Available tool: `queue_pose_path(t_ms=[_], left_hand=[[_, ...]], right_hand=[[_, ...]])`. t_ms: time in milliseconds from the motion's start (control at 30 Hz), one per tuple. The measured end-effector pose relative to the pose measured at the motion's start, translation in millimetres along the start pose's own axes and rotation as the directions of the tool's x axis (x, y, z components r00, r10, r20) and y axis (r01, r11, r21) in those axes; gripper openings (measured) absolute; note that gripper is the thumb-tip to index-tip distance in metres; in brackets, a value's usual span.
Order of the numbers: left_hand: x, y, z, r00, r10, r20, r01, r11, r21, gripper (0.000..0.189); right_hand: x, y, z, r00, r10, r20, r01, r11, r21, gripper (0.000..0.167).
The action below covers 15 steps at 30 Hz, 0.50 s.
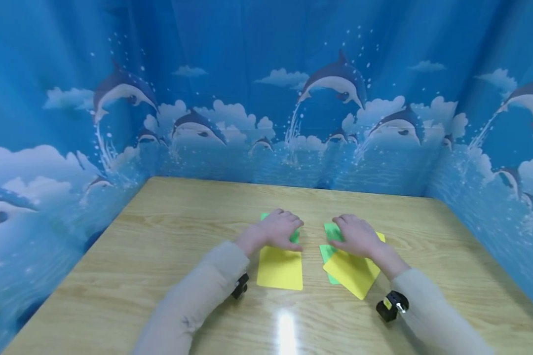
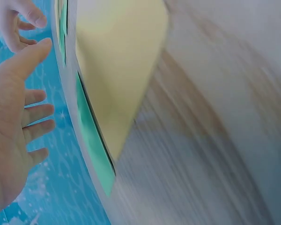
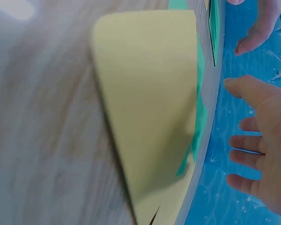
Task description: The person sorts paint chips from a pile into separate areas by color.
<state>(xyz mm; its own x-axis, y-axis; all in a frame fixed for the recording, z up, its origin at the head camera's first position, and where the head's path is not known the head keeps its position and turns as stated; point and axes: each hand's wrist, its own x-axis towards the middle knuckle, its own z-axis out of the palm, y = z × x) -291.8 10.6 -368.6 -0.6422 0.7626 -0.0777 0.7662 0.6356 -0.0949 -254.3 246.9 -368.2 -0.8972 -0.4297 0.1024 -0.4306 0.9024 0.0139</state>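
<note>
We see a lane of tabletop [image 1: 313,268] between left hand [image 1: 281,230] and right hand [image 1: 357,236]; beyond, a dolphin curtain [image 1: 235,167] bars passage.

Through the head feed I'm seeing a blue curtain [image 1: 231,44] wrapping the far side and both flanks, hanging in soft folds. Printed dolphins [image 1: 337,74] are leaping across it, arching among white clouds [image 1: 231,114] above pale, rippling water [image 1: 222,160]. Below, a wood-grained table [image 1: 191,212] is stretching out toward the curtain, and a bright reflection [image 1: 286,333] is glaring white off its near part.
</note>
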Motion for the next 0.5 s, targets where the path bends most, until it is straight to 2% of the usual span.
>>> queue_pose_path(t_ms=[167,500], left_hand=[[8.2,12.6,-3.6,1.0,0.027,-0.012,-0.027,1.0,0.013,0.079],[27.0,44.7,-4.1,0.993,0.113,-0.041,-0.111,0.992,0.063,0.076]], right_hand=[[-18.8,8,-4,0.999,0.048,-0.009,-0.048,0.999,0.001,0.066],[-53.5,14,-4,0.997,0.082,0.004,-0.082,0.996,-0.028,0.073]])
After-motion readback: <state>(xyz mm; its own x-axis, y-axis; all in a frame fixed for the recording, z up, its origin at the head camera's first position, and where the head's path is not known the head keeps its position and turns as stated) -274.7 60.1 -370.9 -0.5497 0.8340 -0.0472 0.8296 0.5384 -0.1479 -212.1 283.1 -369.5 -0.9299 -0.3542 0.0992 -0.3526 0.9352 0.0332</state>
